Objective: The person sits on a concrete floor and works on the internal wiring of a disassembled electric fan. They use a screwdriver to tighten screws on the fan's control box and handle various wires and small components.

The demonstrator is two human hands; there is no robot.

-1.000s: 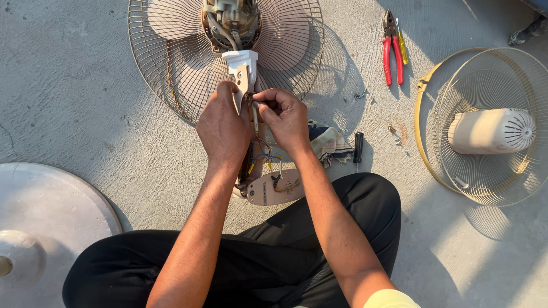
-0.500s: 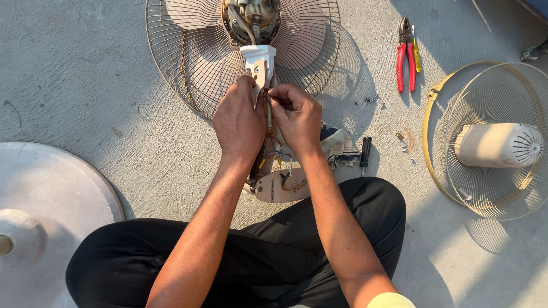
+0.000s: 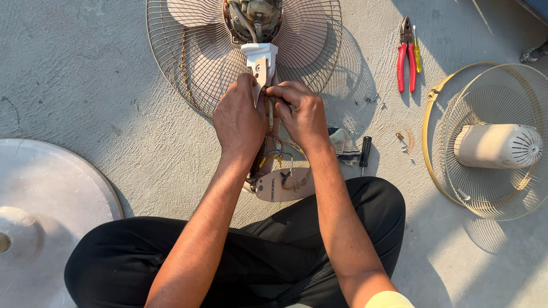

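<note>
A dismantled fan lies on the concrete floor before me, its wire guard (image 3: pixel 188 63) and exposed motor (image 3: pixel 254 14) at the top. A white neck piece (image 3: pixel 260 60) runs down from the motor. My left hand (image 3: pixel 240 120) grips the fan's neck just below that piece. My right hand (image 3: pixel 299 114) pinches a thin part beside it, fingers closed. Under my hands hang coloured wires (image 3: pixel 279 154) and an oval beige switch panel (image 3: pixel 279 188).
Red-handled pliers (image 3: pixel 406 57) and a yellow screwdriver (image 3: pixel 417 51) lie top right. A second guard holding a cream motor cover (image 3: pixel 496 145) sits right. A black-handled tool (image 3: pixel 364 151) and cloth (image 3: pixel 344 142) lie beside my right wrist. A round grey base (image 3: pixel 51 194) is left.
Both hands stay clasped on the fan neck with little change in grip. The view has shifted so the fan and hands sit slightly further right and higher.
</note>
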